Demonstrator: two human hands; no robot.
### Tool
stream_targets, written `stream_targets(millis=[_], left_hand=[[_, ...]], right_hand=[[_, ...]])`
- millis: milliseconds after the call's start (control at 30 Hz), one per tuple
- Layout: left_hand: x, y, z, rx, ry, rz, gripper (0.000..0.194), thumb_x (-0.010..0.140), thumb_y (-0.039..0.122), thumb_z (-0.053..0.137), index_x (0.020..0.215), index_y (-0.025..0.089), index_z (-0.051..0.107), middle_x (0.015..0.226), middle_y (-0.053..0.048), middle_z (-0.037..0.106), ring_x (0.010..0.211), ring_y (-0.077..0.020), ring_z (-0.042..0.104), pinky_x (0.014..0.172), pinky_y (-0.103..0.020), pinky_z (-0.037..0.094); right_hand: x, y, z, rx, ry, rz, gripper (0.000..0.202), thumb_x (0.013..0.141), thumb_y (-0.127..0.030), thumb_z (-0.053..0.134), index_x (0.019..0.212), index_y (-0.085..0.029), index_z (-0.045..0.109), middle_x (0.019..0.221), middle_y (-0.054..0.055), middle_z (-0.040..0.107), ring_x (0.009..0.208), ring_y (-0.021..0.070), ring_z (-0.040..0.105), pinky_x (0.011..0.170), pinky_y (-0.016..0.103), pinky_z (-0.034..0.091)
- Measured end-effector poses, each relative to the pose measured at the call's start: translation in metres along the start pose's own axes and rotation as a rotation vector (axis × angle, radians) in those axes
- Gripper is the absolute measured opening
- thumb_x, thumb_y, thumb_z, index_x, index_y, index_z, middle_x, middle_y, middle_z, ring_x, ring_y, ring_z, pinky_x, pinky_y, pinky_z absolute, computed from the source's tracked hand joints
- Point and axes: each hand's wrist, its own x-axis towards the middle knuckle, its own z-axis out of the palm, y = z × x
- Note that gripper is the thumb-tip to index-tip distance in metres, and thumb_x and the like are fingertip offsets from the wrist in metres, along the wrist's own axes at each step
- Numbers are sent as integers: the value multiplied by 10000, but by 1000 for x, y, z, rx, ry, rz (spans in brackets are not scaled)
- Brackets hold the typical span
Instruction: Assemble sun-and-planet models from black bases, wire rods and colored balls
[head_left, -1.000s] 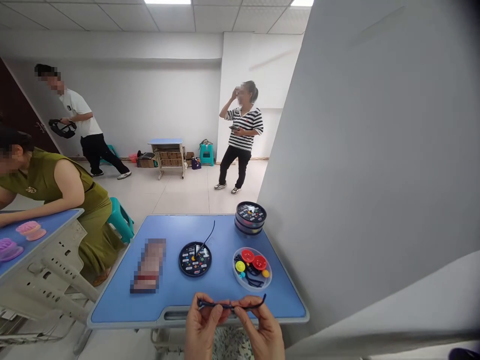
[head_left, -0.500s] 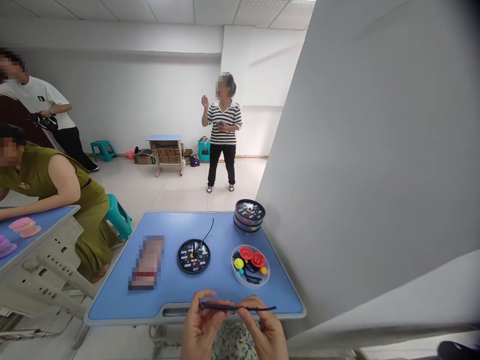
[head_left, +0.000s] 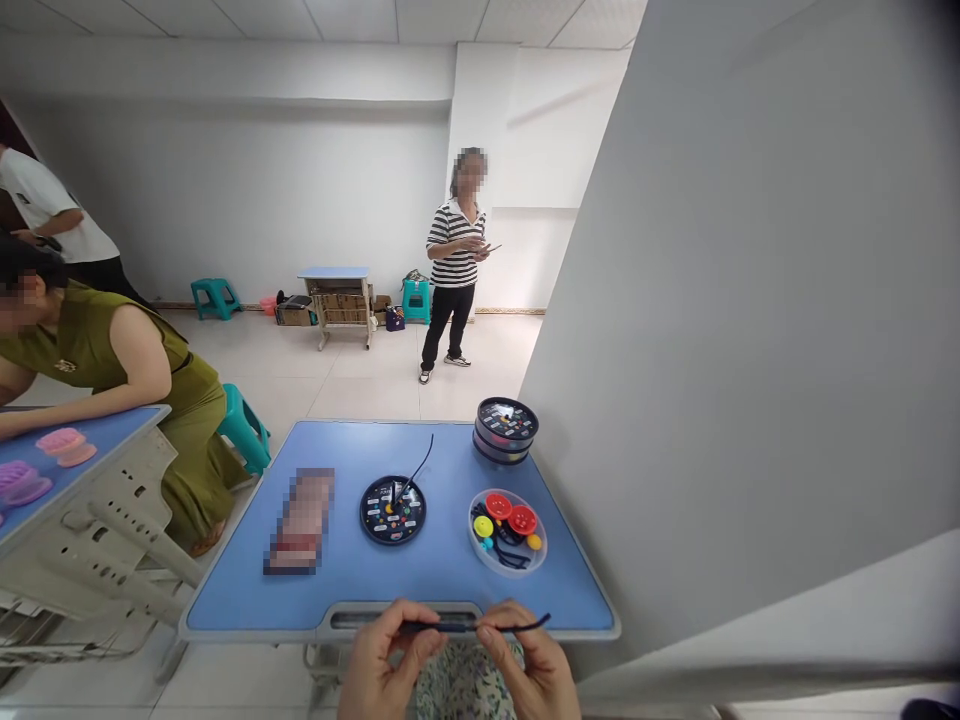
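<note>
A thin dark cord (head_left: 457,627) is stretched level between my hands, just in front of the near edge of the blue desk (head_left: 345,580). My left hand (head_left: 382,665) pinches its left end and my right hand (head_left: 532,672) pinches it near the right end, whose tip pokes out to the right. Beyond my hands, a round black disc (head_left: 393,510) with coloured dots and a cord rising from it lies mid-desk. A clear dish (head_left: 508,527) holds red, yellow and blue buttons and dark cords.
A stack of round black discs (head_left: 505,431) stands at the desk's far right, against a grey partition (head_left: 735,350). A blurred oblong item (head_left: 300,522) lies at left. A seated person (head_left: 112,370) leans over a neighbouring desk; another person (head_left: 454,265) in stripes stands farther back.
My hands with the cord drew back off the desk toward me and lower. The striped-shirt person lowered the raised arm and moved; the person at far left walked mostly out of view.
</note>
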Motion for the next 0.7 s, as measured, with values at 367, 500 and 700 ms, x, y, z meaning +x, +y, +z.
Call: stream_targets(millis=[367, 500, 700], left_hand=[[1, -8, -4, 44, -106, -30, 337, 810, 536, 613, 844, 222, 732, 816, -70, 809, 802, -241, 750, 735, -280, 588], [-1, -6, 1, 38, -47, -24, 334, 799, 545, 617, 791, 229, 725, 753, -65, 799, 764, -246, 743, 701, -274, 582], [0, -11, -1, -14, -81, -99, 285, 786, 514, 648, 793, 238, 721, 754, -56, 795, 784, -246, 733, 718, -270, 573]], right_hand=[[-4, 1, -1, 9, -21, 18, 277, 765, -499, 708, 708, -230, 744, 659, 35, 708, 643, 214, 636, 601, 281, 504], [-6, 0, -1, 20, -33, 61, 310, 748, -523, 715, 699, -219, 750, 657, 42, 704, 649, 221, 628, 594, 288, 498], [-6, 2, 1, -4, -46, 103, 338, 743, -544, 707, 692, -212, 745, 675, 51, 707, 695, 237, 627, 645, 302, 501]])
